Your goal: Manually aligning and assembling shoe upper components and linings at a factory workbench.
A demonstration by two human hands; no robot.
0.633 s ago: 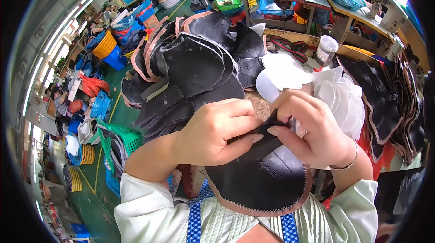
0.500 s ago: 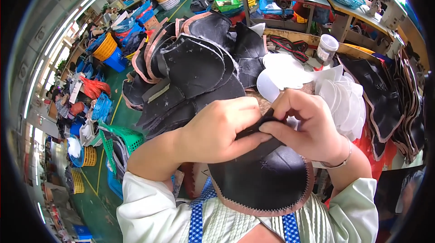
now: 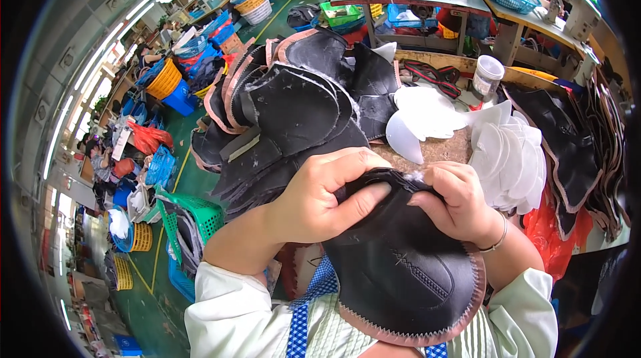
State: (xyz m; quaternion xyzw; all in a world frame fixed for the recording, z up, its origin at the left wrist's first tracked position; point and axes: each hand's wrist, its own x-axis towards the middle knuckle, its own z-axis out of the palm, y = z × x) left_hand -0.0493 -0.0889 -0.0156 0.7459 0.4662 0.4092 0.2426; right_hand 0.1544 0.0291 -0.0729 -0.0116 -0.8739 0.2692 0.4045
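A black leather shoe upper with a pinkish, zigzag-stitched rim hangs in front of my chest. My left hand pinches its folded top edge, thumb on the near side. Close by, my right hand grips the same edge between thumb and fingers, with a whitish tuft of lining showing between the hands. A decorative stitched line and a small cross-like mark show on the leather. White shaped stiffener pieces lie fanned out just beyond my right hand. Beyond my left hand rises a heap of black leather uppers.
A white-lidded tub stands at the back of the worktable. More uppers are stacked at the right, near a red plastic bag. Left of me, a green basket holds dark pieces. Sewing tables stand farther off.
My hands have moved slightly apart along the upper's top edge, exposing the whitish tuft. The upper now hangs lower and farther right, with more of its stitched face showing.
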